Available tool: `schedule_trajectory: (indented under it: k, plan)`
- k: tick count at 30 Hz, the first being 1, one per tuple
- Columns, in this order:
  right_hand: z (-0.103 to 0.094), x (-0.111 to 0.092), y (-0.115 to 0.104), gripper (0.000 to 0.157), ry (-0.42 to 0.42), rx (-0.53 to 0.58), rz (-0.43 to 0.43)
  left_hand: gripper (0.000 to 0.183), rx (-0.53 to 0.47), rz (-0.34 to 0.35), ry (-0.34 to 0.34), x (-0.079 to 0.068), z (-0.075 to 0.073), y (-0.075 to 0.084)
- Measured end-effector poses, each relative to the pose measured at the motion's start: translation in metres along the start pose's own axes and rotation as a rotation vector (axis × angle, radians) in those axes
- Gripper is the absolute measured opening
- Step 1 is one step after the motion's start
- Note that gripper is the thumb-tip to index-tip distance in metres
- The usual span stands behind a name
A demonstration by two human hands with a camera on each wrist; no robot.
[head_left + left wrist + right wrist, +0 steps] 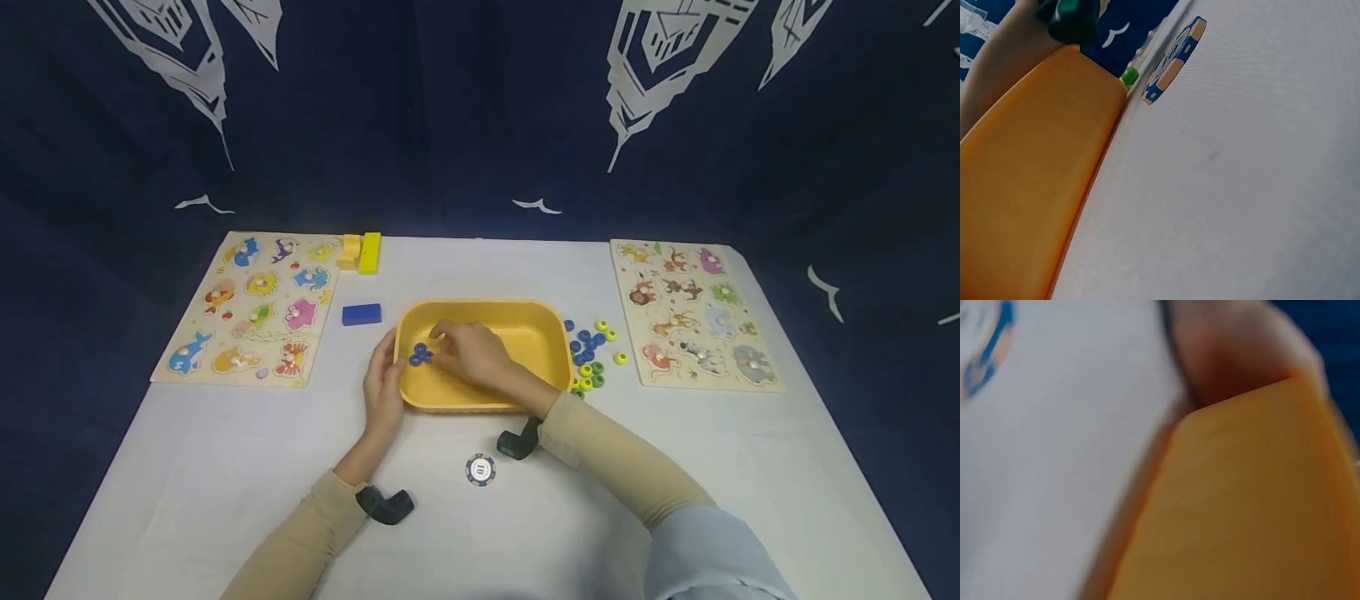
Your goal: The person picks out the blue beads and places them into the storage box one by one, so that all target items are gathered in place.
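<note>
A yellow tray [525, 400] sits mid-table. My left hand [383, 392] holds its left end, thumb at the rim and fingers along the outer wall; that hand also shows behind the tray wall [1247, 487] in the right wrist view. Inside the tray my right hand [474, 354] reaches in from the right, its thumb and index finger apart. No bead shows between them. Just left of these fingertips lie several blue beads [418, 358], grouped on the tray floor. More beads [592, 343], blue, yellow and green, are scattered outside the tray's right end.
A poker chip [481, 470] lies in front of the tray. Animal puzzle boards stand at left [247, 312] and right [693, 312]. A blue block [362, 314] is left of the tray, with yellow blocks [369, 253] farther back. A dark curtain [450, 117] hangs behind the table.
</note>
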State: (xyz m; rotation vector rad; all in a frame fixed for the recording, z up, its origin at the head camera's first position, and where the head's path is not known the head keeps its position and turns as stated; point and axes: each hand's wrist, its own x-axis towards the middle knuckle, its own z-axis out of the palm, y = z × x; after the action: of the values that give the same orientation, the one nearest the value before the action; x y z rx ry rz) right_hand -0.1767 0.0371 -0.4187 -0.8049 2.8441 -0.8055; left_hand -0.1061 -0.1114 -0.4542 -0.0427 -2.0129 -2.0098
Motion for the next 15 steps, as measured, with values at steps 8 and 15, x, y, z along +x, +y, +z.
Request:
schedule_trajectory:
  k: [8, 15]
  plan:
    - [-0.04, -0.058, 0.04, 0.029, 0.472, 0.231, -0.083, 0.046, 0.001, 0.0, 0.007, 0.0, 0.001, 0.0]
    - [-0.045, -0.109, 0.106, 0.024, 0.766, 0.241, 0.09, 0.046, 0.009, -0.006, 0.013, -0.001, 0.003, 0.002]
